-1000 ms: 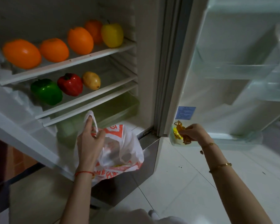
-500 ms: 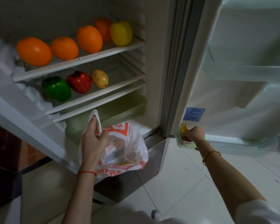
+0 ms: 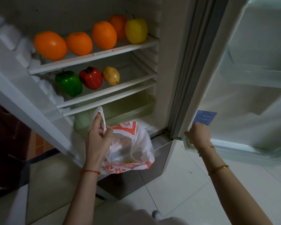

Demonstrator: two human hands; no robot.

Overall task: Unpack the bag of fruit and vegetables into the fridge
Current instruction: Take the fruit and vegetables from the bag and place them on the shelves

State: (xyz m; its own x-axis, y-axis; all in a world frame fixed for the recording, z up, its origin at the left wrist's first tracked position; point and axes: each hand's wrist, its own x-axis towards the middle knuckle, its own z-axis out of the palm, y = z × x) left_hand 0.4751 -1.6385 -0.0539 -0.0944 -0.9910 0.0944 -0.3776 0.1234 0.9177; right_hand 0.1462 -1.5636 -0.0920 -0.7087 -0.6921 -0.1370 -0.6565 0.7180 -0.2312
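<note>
My left hand [image 3: 98, 140] grips a handle of the white and orange plastic bag [image 3: 133, 148], which hangs in front of the fridge's lower edge. My right hand [image 3: 199, 132] reaches into the bottom door bin [image 3: 187, 144], fingers curled over a small yellow-orange item [image 3: 191, 142] that is almost hidden beneath it. On the top shelf lie several oranges [image 3: 50, 45] and a yellow apple [image 3: 136, 30]. The shelf below holds a green pepper [image 3: 69, 82], a red pepper [image 3: 90, 77] and a yellowish fruit [image 3: 111, 75].
Under the shelves sits a translucent green crisper drawer [image 3: 128, 104]. The open fridge door stands at the right with a blue label [image 3: 204, 117] and a higher door shelf [image 3: 258, 78]. White floor tiles [image 3: 177, 176] spread below; a dark cabinet [image 3: 6, 135] is at the left.
My right hand has lowered the yellow-orange item deeper into the bottom door bin, so it is now nearly hidden. The left hand keeps holding the bag in place.
</note>
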